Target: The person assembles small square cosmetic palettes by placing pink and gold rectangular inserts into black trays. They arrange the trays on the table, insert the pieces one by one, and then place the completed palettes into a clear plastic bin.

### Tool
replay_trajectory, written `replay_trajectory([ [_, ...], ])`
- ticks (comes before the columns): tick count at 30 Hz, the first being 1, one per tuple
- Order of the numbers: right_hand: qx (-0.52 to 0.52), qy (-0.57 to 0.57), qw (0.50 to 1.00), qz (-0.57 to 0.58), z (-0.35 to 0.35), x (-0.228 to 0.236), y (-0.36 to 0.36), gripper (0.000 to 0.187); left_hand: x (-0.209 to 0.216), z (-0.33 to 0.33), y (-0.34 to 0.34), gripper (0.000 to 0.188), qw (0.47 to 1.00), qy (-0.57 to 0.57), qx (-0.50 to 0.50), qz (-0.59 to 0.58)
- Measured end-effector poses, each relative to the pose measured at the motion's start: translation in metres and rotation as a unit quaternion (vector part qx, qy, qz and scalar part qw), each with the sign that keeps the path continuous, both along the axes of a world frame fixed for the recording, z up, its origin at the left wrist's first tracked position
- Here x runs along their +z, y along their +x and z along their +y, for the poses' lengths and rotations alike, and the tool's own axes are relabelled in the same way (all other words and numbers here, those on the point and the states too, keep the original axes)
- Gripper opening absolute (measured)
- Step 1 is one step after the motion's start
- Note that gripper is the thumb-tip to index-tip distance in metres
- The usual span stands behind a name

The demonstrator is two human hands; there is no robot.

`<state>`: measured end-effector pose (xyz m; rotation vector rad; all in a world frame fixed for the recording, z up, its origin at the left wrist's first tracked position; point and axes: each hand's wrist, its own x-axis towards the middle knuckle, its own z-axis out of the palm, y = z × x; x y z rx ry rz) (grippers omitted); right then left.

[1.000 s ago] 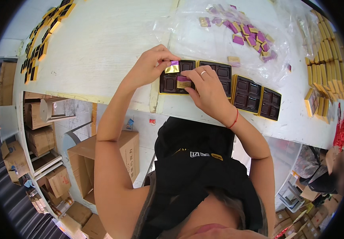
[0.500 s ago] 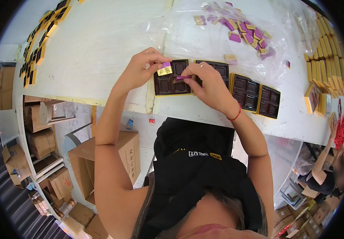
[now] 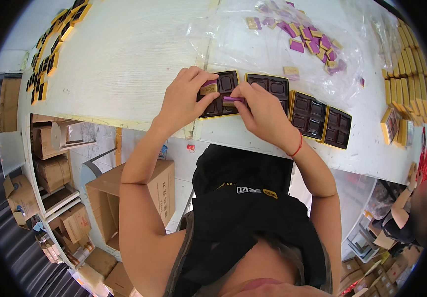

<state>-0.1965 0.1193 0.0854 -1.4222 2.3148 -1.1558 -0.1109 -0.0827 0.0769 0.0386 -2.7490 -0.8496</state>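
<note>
A dark brown compartmented tray in a gold-edged box point(image 3: 227, 81) sits at the near table edge between my hands. My left hand point(image 3: 186, 96) is closed on a gold and purple wrapped chocolate point(image 3: 209, 87) at the tray's upper-left compartment, thumb and fingers on opposite sides of it. Pinched between the thumb and fingers of my right hand point(image 3: 265, 111) is a second wrapped chocolate point(image 3: 231, 100), seen edge-on above the tray's lower right part. Whether it touches the tray, I cannot tell.
To the right stand three more boxes with dark trays point(image 3: 308, 115). Loose purple and gold chocolates point(image 3: 317, 44) lie on clear plastic point(image 3: 357, 29) farther back. Gold boxes point(image 3: 406, 84) are stacked at the far right, near another person's arm point(image 3: 400, 208). More boxes point(image 3: 52, 64) line the left.
My left hand has turned over and come down, and its chocolate has gone from tilted up to lying at the upper-left compartment. The right hand keeps its chocolate, now turned more level.
</note>
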Motion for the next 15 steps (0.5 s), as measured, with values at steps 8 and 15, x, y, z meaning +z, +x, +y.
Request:
replay_trajectory([
  [8,0.006,-0.053,0.976,0.21,-0.019,-0.019,-0.012,0.021,-0.008,-0.002,0.006,0.03,0.99,-0.009,0.14,0.002],
  [15,-0.03,-0.097,0.992,0.069,-0.025,-0.009,-0.026,0.01,-0.005,0.005,0.034,0.031,0.971,0.114,0.209,0.027],
])
